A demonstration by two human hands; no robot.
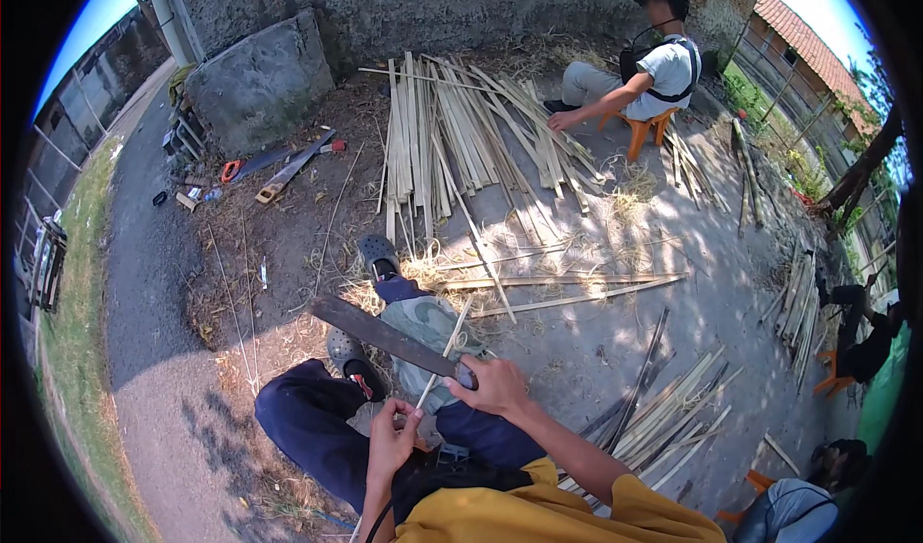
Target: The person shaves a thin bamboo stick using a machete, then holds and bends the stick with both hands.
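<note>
My right hand (492, 386) is wrapped around the handle of a machete (370, 330), whose broad dark blade reaches out to the left over my lap. A thin pale bamboo strip (461, 324) crosses under the blade at a slant. Its lower part is pinched between the fingers of my left hand (390, 444), just below the machete. Under the blade a grey-green cloth (423, 324) lies over my leg. Whether the blade's edge touches the strip cannot be made out.
Ahead, a large pile of split bamboo strips (413, 149) lies by a person (665, 67) seated on an orange stool (638, 135). More strips (663, 428) lie to my right. Handsaws (293, 165) rest near a concrete block (260, 86). Other people sit at the right edge.
</note>
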